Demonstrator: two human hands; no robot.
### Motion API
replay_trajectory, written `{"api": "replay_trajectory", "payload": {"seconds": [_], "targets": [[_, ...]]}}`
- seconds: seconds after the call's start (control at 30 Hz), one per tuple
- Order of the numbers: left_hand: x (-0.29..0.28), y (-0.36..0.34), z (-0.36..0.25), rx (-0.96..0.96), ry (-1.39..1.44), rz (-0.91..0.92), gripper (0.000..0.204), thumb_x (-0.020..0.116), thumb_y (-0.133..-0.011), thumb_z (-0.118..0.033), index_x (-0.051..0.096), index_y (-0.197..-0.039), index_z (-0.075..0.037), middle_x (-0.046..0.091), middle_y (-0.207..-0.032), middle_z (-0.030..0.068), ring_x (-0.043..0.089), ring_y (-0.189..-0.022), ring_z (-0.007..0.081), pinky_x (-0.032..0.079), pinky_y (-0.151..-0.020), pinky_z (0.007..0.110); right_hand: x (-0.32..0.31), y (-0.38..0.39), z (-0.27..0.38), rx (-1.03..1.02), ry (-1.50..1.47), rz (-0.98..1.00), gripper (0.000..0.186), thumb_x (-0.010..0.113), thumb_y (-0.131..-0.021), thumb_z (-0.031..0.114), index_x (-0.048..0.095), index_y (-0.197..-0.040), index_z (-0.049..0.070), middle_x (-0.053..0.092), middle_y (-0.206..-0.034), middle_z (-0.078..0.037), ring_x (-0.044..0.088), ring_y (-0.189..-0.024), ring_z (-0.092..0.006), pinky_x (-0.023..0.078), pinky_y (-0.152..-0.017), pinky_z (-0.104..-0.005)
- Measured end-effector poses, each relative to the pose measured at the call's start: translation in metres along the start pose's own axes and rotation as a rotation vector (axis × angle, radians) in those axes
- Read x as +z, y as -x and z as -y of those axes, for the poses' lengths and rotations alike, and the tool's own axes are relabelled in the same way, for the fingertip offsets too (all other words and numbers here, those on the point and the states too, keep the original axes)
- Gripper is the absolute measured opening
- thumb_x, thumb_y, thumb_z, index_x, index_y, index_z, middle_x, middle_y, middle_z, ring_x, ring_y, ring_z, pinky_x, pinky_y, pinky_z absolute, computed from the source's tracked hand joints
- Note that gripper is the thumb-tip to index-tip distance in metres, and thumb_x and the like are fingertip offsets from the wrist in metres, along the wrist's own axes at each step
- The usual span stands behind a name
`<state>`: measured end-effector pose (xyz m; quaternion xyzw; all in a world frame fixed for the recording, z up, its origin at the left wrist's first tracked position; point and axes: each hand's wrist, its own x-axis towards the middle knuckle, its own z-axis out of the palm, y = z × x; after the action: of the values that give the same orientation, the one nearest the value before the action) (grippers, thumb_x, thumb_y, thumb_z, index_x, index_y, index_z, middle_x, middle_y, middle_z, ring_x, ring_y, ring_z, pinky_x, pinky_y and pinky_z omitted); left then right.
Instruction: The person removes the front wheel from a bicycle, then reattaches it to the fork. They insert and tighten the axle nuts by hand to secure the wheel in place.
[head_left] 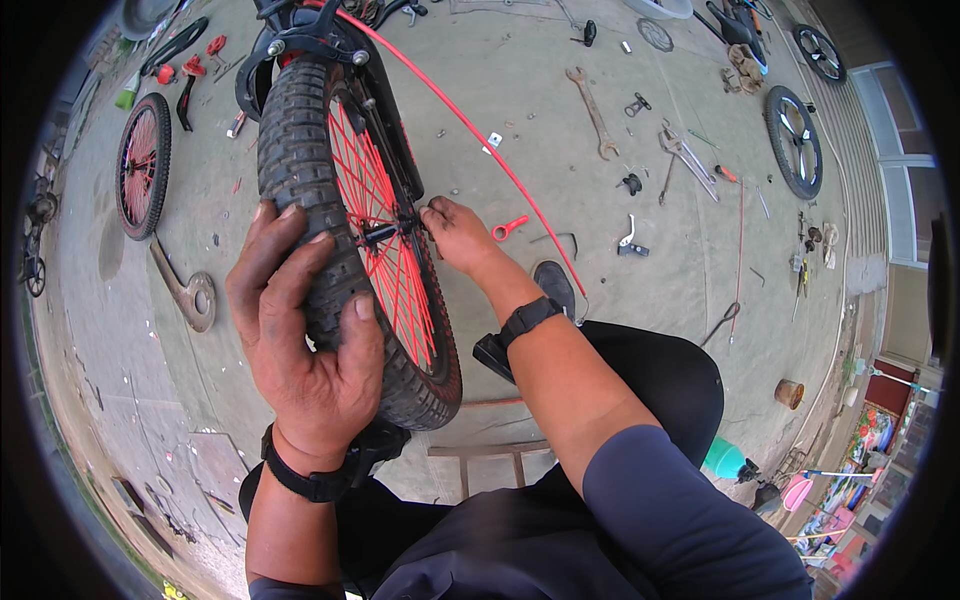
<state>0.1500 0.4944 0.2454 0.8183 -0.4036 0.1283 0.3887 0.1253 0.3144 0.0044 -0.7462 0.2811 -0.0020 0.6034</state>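
A bicycle wheel with a knobby black tyre (pixel 293 150) and red spokes (pixel 358 160) stands upright in front of me, in a black fork (pixel 398 150). My left hand (pixel 308 335) is wrapped round the near left part of the tyre, fingers across the tread and thumb on the near side. On the other side of the wheel, my right hand (pixel 462 238) is closed beside the hub (pixel 382 233), its fingertips pinched at the axle end. Whatever they pinch there is too small and covered to make out. A red cable (pixel 470 125) arcs from the fork top down to the right.
On the floor at right lie a large wrench (pixel 594 115), a red ring-ended tool (pixel 510 228), a brake lever (pixel 630 240) and pliers (pixel 690 155). Another red-spoked wheel (pixel 145 165) and a chain guard (pixel 190 290) lie left. A black wheel (pixel 793 140) is far right.
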Motion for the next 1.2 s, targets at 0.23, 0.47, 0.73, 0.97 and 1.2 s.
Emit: {"api": "replay_trajectory", "payload": {"seconds": [0.23, 0.47, 0.73, 0.97, 1.2], "targets": [[0.001, 0.001, -0.002, -0.002, 0.011, 0.034, 0.034, 0.060, -0.093, -0.013, 0.059, -0.125, 0.000, 0.050, -0.140, 0.0206, 0.041, -0.140, 0.0410, 0.031, -0.116, 0.050, 0.004, -0.004, -0.003, 0.027, -0.134, 0.022, 0.036, 0.053, -0.103, 0.036, 0.061, -0.098, 0.001, 0.053, -0.065, -0.003, 0.048, -0.050, -0.0151, 0.041, -0.050, -0.0329], [-0.002, -0.001, -0.002, 0.002, -0.019, 0.006, 0.035, 0.068, -0.089, -0.016, 0.062, -0.120, -0.001, 0.054, -0.133, 0.0202, 0.046, -0.135, 0.0436, 0.037, -0.113, 0.052, 0.002, 0.000, 0.012, 0.159, -0.077, 0.050, 0.039, 0.051, -0.102, 0.039, 0.062, -0.101, 0.001, 0.057, -0.074, -0.011, 0.054, -0.064, -0.0268, 0.045, -0.061, -0.0371], [0.001, 0.000, 0.000, 0.009, 0.005, -0.003, 0.036, 0.068, -0.089, -0.017, 0.062, -0.121, -0.002, 0.054, -0.133, 0.0198, 0.047, -0.135, 0.0428, 0.038, -0.112, 0.052, 0.002, -0.001, 0.002, 0.031, -0.055, -0.021, 0.039, 0.052, -0.102, 0.038, 0.060, -0.099, 0.001, 0.054, -0.065, -0.005, 0.049, -0.050, -0.0172, 0.043, -0.051, -0.0349], [0.001, -0.001, 0.001, 0.014, -0.005, -0.004, 0.036, 0.069, -0.090, -0.020, 0.062, -0.121, -0.002, 0.054, -0.133, 0.0195, 0.047, -0.134, 0.0430, 0.038, -0.112, 0.052, 0.006, -0.004, 0.007, 0.180, -0.141, 0.027, 0.041, 0.051, -0.102, 0.038, 0.064, -0.098, 0.000, 0.057, -0.072, -0.012, 0.053, -0.065, -0.0258, 0.045, -0.061, -0.0382], [0.000, -0.001, 0.001, 0.016, -0.005, -0.001, 0.036, 0.068, -0.091, -0.020, 0.062, -0.121, -0.002, 0.054, -0.133, 0.0198, 0.047, -0.135, 0.0439, 0.038, -0.112, 0.052, 0.005, 0.006, 0.015, 0.029, 0.110, -0.124, 0.043, 0.047, -0.101, 0.037, 0.066, -0.103, -0.002, 0.067, -0.093, -0.028, 0.062, -0.096, -0.0481, 0.050, -0.084, -0.0491]]}}
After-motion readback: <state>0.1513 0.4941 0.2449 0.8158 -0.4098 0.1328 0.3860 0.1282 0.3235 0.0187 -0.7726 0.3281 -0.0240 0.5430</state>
